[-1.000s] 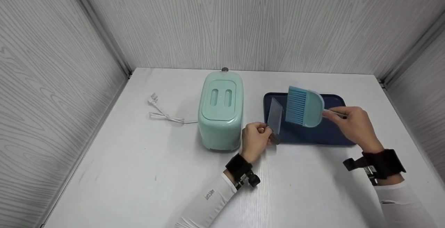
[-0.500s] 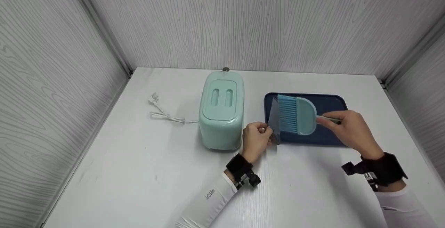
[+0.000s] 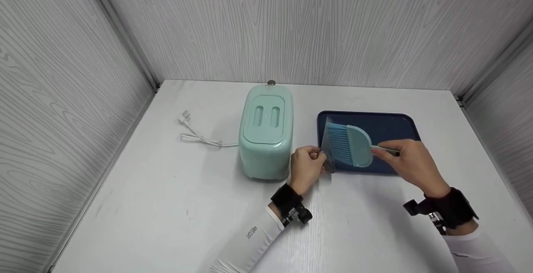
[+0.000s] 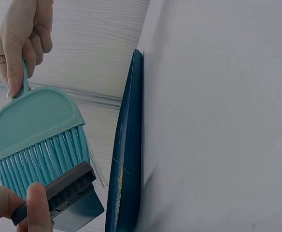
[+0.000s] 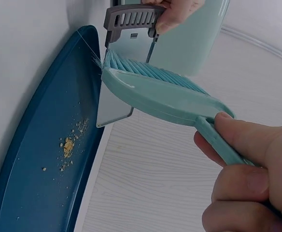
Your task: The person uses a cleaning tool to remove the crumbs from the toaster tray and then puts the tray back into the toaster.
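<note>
A white table [image 3: 137, 219] with a smooth top stretches from the near edge back to a far wall [image 3: 275, 23], with a left wall [image 3: 50, 77] and a right wall [image 3: 510, 102] at its sides. All 3 walls are pale grey with wavy wood grain. At the 2 far corners, a left strip [image 3: 118, 29] and a right strip [image 3: 497, 58], both grey, slant upward. The light is soft, leaving blurred shadows on the tabletop.

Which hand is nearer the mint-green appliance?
Left. The left hand is just right of the mint-green appliance; the right hand is farther right, by the blue tray.
</note>
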Demonstrator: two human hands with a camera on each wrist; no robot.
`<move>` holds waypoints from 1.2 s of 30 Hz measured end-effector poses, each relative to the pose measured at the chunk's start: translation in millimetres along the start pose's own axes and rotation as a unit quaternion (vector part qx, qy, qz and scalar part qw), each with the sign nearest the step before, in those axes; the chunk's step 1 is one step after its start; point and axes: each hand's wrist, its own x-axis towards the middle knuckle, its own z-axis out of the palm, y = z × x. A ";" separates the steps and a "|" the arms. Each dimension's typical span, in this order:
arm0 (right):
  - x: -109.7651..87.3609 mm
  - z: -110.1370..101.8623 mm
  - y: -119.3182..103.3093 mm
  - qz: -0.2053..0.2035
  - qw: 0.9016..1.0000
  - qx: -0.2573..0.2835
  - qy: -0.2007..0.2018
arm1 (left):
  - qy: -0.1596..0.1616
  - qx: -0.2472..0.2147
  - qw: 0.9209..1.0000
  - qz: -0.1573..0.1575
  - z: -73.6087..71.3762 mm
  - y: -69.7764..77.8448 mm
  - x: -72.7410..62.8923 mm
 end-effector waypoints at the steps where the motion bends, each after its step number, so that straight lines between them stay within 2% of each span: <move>1: -0.1 1.0 -0.8 -0.004 1.000 -0.004 0.003 | 0.001 0.000 1.000 0.000 -0.1 0.0 -0.2; 18: 11.7 10.8 1.5 -0.047 0.996 -0.047 0.054 | 0.003 -0.011 1.000 -0.004 0.4 2.8 -0.4; 36: 30.8 23.9 12.4 -0.045 0.992 -0.090 0.079 | -0.007 -0.012 1.000 0.006 -1.4 2.8 -2.3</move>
